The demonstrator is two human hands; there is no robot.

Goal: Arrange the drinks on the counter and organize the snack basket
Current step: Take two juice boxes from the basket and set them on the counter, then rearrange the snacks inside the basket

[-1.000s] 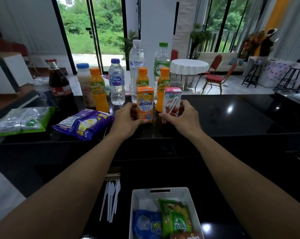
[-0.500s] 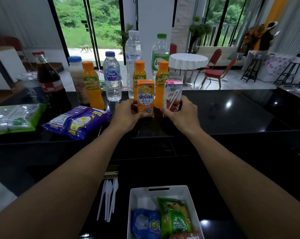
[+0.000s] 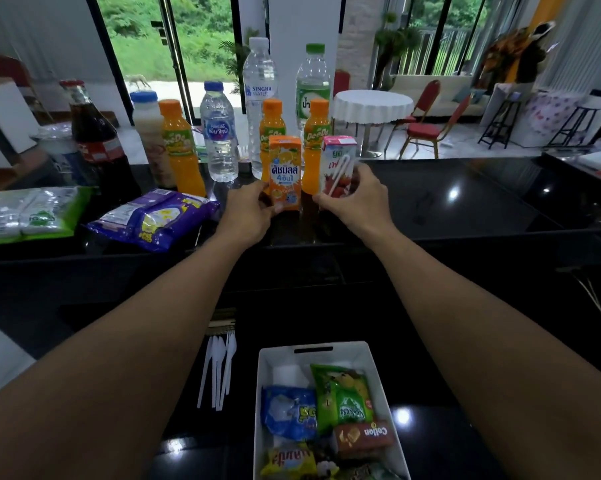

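Frame ctr, on counter (image 3: 465, 195): L hand (image 3: 254, 216) pinches orange carton (image 3: 284, 168) at base; R hand (image 3: 359, 199) wraps pink carton (image 3: 337, 157). Both upright, long axis vertical, small gap btwn. Snack basket (image 3: 268, 375) bottom ctr, nearer body.

Location type: serving bar facing an open lounge or function room; private or commercial use cannot be determined. Indicators:
- A long, glossy black stone worktop (image 3: 465, 202) forms a raised bar front.
- Beyond it stand a round table with a white ruffled cloth (image 3: 373, 105) and red padded banquet chairs with gold metal frames (image 3: 427, 128).
- Tall black metal stools (image 3: 500, 123) stand on the right.
- Full-height black-framed glass doors (image 3: 174, 46) open onto greenery.
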